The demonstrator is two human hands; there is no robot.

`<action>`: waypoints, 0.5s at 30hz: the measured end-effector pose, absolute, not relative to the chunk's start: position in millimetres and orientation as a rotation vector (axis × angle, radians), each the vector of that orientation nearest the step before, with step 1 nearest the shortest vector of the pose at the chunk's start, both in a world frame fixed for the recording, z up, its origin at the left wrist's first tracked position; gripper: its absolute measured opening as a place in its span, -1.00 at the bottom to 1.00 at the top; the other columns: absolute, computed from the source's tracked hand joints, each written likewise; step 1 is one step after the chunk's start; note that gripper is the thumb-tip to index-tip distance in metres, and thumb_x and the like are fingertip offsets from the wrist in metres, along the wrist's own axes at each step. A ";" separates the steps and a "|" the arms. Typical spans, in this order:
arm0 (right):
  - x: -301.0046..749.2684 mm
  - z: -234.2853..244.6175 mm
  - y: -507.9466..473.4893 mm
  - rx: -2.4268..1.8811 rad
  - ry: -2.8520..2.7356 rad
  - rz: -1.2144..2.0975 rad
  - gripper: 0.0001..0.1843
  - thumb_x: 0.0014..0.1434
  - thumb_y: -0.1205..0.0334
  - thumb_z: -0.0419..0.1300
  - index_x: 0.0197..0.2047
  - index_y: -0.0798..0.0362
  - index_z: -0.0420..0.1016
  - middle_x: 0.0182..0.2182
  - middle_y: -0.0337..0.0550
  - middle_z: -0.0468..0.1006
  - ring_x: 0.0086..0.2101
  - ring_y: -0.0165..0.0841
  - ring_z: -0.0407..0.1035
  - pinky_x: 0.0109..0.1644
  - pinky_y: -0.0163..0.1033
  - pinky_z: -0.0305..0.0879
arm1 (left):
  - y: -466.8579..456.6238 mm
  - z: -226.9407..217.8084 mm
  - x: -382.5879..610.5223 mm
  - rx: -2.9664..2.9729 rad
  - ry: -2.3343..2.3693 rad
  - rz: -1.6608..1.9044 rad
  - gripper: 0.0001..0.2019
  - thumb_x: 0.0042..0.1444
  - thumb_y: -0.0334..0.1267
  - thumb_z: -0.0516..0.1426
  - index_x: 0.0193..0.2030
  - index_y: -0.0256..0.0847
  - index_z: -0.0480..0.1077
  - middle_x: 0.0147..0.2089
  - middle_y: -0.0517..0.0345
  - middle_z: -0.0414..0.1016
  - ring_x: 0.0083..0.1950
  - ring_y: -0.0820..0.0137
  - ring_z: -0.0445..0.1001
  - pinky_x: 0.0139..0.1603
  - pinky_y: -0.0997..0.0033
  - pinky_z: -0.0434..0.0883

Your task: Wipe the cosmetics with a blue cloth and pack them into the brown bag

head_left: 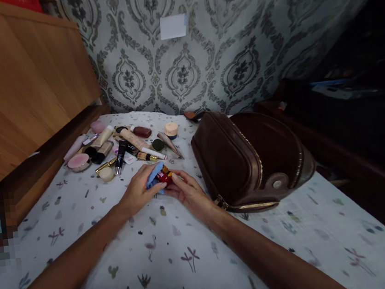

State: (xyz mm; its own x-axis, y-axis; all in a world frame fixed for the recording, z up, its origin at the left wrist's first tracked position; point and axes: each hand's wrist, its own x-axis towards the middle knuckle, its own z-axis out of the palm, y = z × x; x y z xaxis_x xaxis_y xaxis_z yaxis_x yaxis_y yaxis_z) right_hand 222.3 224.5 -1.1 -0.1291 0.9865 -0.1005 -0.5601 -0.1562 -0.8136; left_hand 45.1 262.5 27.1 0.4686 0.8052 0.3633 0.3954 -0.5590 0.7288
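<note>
Both forearms reach in across the white printed tablecloth (177, 253) and meet just left of the open brown leather bag (246, 157) with its gold zip. The left hand (138, 191) lies palm down with the wrist straight. Its fingers are curled over a folded blue cloth (153, 176), pressing it against a small glossy red container (164, 175) with gold trim. The right hand (190, 195) angles in from the bag's side, its fingers closed round that container from beneath and the thumb up near the top. Farther left of the bag, towards the wall, lies a scatter of cosmetic tubes and pots (123, 145).
</note>
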 end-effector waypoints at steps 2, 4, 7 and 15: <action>223.2 -0.5 224.4 -0.807 -0.753 1.597 -0.52 -0.01 -0.01 0.46 -0.10 -0.02 0.44 -0.32 -0.25 0.62 -0.29 -0.34 0.53 -0.07 -0.15 0.47 | 261.7 26.4 45.2 2.186 0.967 0.985 -0.55 0.23 -0.10 0.18 0.21 -0.19 0.34 0.00 0.01 0.46 0.03 0.23 0.43 0.11 0.22 0.39; 223.2 2.0 223.7 -0.812 -0.756 1.605 -0.45 -0.03 -0.01 0.47 -0.03 -0.02 0.43 -0.35 -0.27 0.61 -0.33 -0.36 0.52 -0.14 -0.19 0.47 | 260.7 25.2 45.1 2.220 0.927 1.040 -0.60 0.26 -0.12 0.15 0.20 -0.15 0.37 -0.01 0.02 0.46 0.03 0.24 0.43 0.11 0.23 0.39; 222.3 7.2 222.4 -0.801 -0.773 1.647 -0.42 -0.03 -0.04 0.46 0.00 0.02 0.44 -0.39 -0.26 0.60 -0.41 -0.39 0.49 -0.23 -0.24 0.46 | 258.7 24.1 44.5 2.284 0.891 1.109 -0.67 0.31 -0.16 0.10 0.17 -0.12 0.40 0.00 0.02 0.44 0.05 0.26 0.44 0.14 0.24 0.39; 220.6 4.8 222.0 -0.808 -0.753 1.629 -0.49 -0.04 -0.08 0.46 -0.19 0.05 0.40 -0.44 -0.29 0.58 -0.48 -0.43 0.47 -0.40 -0.32 0.42 | 254.2 20.8 46.3 2.440 0.979 0.948 -0.39 0.15 -0.05 0.25 0.30 -0.13 0.23 0.17 -0.07 0.33 0.23 0.13 0.35 0.21 0.13 0.38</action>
